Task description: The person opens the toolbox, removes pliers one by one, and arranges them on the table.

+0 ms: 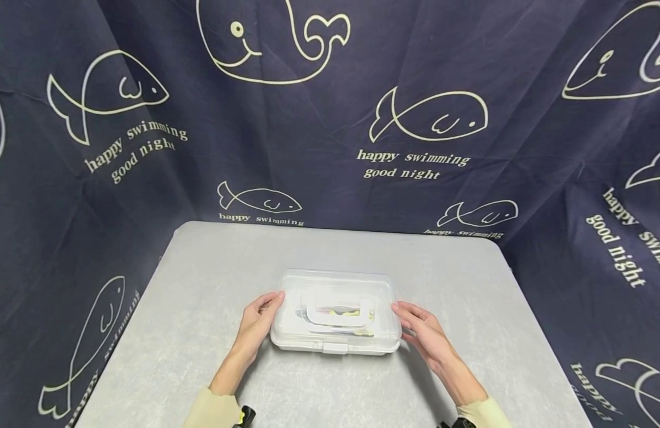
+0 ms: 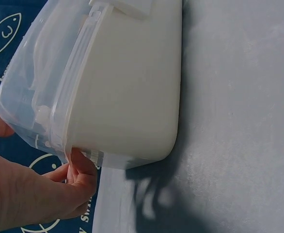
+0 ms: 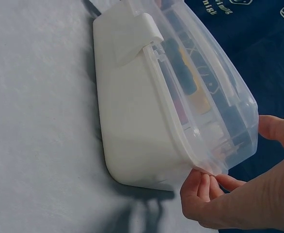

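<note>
A white storage box (image 1: 308,343) with a clear lid (image 1: 335,278) is in front of me on the table. Its carrying handle (image 1: 340,321) lies flat on the lid, and a white latch (image 1: 335,349) sits at the front middle. Through the lid show blurred items with yellow and dark parts. My left hand (image 1: 257,321) grips the left end, thumb against the lid and curled fingertips (image 2: 81,165) under the rim. At the right end my right hand (image 1: 427,336) holds the box likewise, its fingers (image 3: 195,187) bent beneath the lid's edge.
The grey table (image 1: 223,255) reaches out around the box on every side. A dark blue curtain (image 1: 330,119) with white fish drawings and lettering hangs behind the table and along both sides.
</note>
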Tool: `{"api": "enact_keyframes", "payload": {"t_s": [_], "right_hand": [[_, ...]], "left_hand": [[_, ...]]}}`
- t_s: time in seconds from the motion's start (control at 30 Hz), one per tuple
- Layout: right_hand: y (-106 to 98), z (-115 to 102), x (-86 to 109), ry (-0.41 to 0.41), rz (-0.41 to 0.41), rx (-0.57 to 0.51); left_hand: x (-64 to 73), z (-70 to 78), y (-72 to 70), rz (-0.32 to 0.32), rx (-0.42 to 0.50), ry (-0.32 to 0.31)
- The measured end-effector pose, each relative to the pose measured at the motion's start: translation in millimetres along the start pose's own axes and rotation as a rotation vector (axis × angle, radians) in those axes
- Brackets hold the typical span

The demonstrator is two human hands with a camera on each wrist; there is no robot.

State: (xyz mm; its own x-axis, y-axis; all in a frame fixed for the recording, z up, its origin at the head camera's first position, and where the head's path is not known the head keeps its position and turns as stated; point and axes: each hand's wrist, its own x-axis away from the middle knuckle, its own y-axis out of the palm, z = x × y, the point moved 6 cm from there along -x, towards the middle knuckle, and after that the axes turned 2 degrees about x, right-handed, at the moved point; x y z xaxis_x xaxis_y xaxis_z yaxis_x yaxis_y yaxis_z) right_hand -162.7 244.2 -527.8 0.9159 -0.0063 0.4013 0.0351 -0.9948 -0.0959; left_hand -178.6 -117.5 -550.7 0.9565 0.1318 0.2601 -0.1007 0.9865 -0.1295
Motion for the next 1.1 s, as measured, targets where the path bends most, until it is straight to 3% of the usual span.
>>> {"api": "enact_keyframes", "payload": {"t_s": [0.5,0.77,1.1], "right_hand": [[3,3,1.9,-0.044,0.001,-0.052],[1,0,4.0,-0.125,0.115,0.005],[4,-2,10.5,-0.231,0.234,-0.055]], "left_hand": [[0.9,-3.5,-0.2,0.005,-0.05,-0.006],[0.7,-6.9,0.9,0.02,-0.068,0.008],[0.1,-9.6,-1.1,0.031,-0.04,0.012]]}}
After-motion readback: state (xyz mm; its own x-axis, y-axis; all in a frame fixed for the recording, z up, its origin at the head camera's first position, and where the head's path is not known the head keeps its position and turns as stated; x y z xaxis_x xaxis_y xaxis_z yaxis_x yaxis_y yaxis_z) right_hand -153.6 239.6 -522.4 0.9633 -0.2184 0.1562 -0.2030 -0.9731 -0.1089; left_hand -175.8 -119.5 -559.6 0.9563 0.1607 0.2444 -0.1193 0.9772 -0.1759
